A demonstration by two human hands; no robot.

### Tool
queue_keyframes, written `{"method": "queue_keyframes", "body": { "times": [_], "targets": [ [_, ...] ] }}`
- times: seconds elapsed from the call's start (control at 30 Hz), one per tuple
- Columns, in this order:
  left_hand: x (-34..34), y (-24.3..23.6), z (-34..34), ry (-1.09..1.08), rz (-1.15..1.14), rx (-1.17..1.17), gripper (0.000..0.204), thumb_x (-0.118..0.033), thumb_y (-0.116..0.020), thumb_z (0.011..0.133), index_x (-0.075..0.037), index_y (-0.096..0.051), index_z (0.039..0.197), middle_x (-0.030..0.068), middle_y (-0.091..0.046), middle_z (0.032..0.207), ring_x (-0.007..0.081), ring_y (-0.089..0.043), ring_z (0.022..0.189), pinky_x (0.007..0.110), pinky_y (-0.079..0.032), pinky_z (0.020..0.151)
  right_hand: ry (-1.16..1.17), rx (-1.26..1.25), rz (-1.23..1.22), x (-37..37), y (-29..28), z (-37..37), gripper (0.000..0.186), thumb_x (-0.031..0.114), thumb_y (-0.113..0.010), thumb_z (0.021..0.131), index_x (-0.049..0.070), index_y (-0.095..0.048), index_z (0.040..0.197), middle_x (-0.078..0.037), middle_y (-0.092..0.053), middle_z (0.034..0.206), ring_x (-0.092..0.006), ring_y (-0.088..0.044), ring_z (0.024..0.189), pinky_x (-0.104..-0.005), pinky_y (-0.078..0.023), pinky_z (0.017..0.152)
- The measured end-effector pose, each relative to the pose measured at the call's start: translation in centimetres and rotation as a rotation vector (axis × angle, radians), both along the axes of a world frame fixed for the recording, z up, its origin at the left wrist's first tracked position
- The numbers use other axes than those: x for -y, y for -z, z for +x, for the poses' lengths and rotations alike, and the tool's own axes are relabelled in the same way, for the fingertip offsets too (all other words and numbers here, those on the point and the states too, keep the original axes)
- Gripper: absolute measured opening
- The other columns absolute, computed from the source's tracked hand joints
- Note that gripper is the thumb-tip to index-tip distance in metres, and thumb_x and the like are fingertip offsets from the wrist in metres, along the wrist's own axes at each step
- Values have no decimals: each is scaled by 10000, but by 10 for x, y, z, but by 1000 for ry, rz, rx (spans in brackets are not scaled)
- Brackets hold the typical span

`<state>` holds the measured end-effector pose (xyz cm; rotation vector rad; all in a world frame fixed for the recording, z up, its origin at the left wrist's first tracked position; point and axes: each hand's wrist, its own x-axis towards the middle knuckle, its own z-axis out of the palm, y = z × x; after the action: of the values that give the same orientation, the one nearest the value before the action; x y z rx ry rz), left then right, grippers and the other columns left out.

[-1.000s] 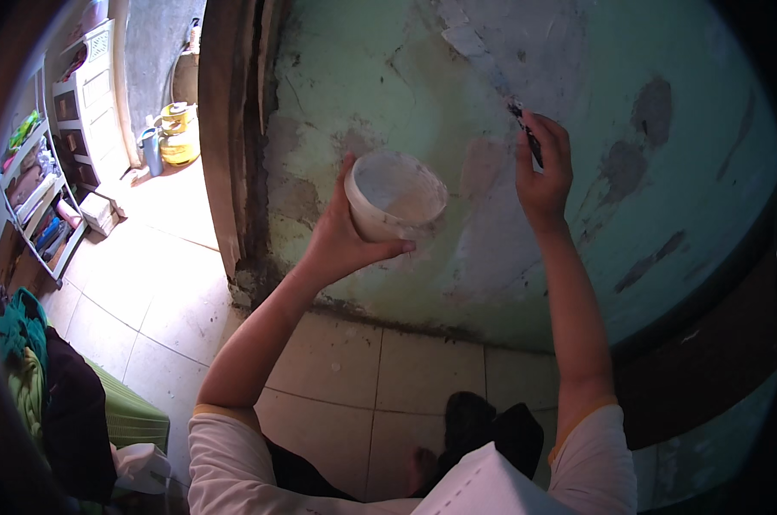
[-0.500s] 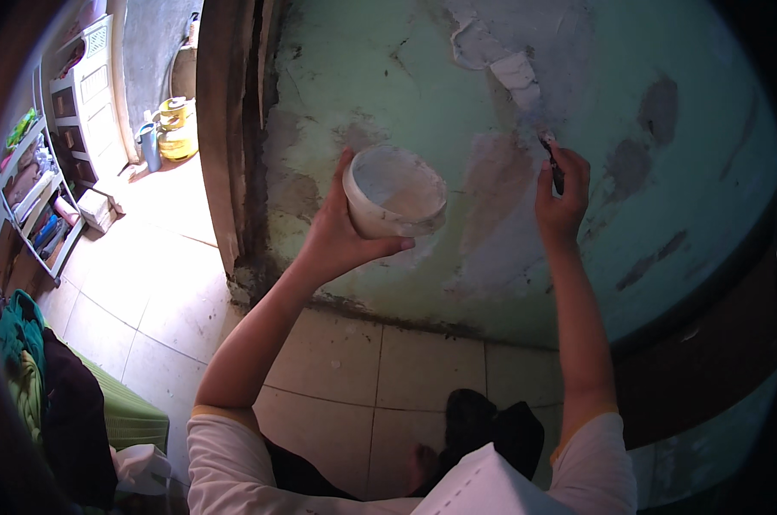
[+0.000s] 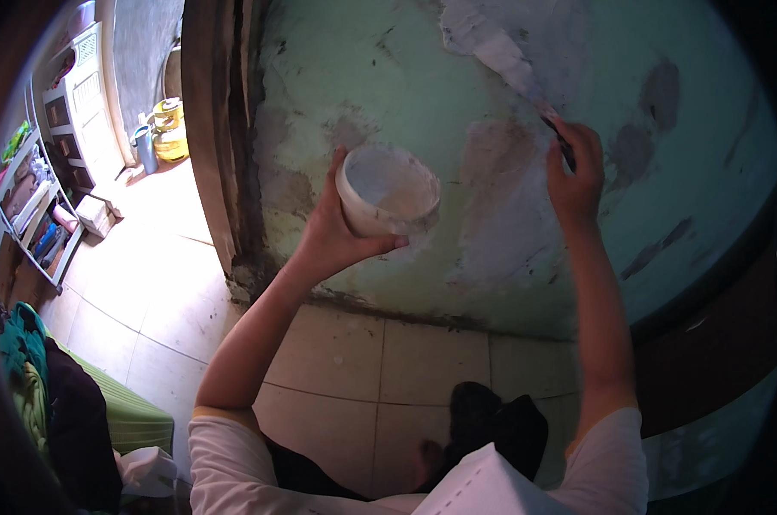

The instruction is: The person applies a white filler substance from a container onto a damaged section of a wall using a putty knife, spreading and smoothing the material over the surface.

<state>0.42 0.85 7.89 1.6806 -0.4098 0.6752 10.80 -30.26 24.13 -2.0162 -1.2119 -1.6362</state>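
In my left hand [image 3: 324, 236] is a round white plastic tub [image 3: 367, 221], tilted so its open mouth shows, with pale residue smeared inside. The fingers go round its far left side and the thumb lies along its lower front. My right hand [image 3: 580, 184] is closed round the dark handle of a putty knife [image 3: 565, 148]. Its blade end points up and left, against the green wall [image 3: 388, 103] or very close to it; the exact contact is hard to see. Just beyond the blade, a thick streak of white putty [image 3: 502, 58] runs along the wall.
Grey patches [image 3: 633, 153] mark the wall. A worn wooden door frame [image 3: 217, 137] borders it on the left. Past the doorway are a shelf rack [image 3: 41, 202] and a yellow gas cylinder [image 3: 170, 142]. Clothes [image 3: 71, 421] hang at lower left; tiled floor [image 3: 328, 352] lies below.
My right hand has moved a little to the right with the putty knife. The white putty looks longer and smoother along the wall. My left hand still holds the tub at nearly the same place.
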Motion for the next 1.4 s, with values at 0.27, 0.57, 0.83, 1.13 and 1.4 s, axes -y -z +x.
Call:
{"method": "queue_keyframes", "body": {
  "times": [0.27,0.57,0.83,1.13,1.4],
  "targets": [
    [3,5,9,34,-63,3,1442,-381,-974,615,15,6,1596,237,-456,1478,329,-492,1371,438,-425,1138,11,43,-29,-33,-5,-22,333,-52,-657,869,65,-680,1180,-98,-620,1117,-276,-631,997,-362,-563,821],
    [-3,-3,0,-13,-15,-34,1449,-399,-974,603,17,-3,1595,238,-464,1474,330,-502,1363,433,-440,1124,97,-26,11,29,22,3,334,-45,-643,886,56,-669,1203,-112,-619,1130,-280,-627,1024,-365,-550,825],
    [3,-3,1,49,-149,-86,1389,-245,-970,600,-54,-47,1620,170,-435,1509,293,-439,1411,445,-380,1170,-39,-54,118,25,28,0,337,-29,-654,906,59,-661,1232,-120,-617,1134,-261,-619,1040,-351,-555,809],
    [0,-11,-4,4,-88,-59,1389,-272,-974,592,-49,-64,1618,177,-436,1505,297,-444,1408,449,-383,1166,56,-47,113,20,44,2,347,-35,-650,890,76,-677,1218,-121,-630,1124,-282,-625,1033,-369,-546,784],
    [-4,1,5,33,-152,-63,1394,-268,-975,594,-38,-56,1617,176,-428,1513,293,-438,1411,436,-372,1173,75,35,58,32,21,-30,325,-48,-657,875,48,-680,1185,-123,-642,1067,-288,-635,986,-380,-541,780]
  ]
}}
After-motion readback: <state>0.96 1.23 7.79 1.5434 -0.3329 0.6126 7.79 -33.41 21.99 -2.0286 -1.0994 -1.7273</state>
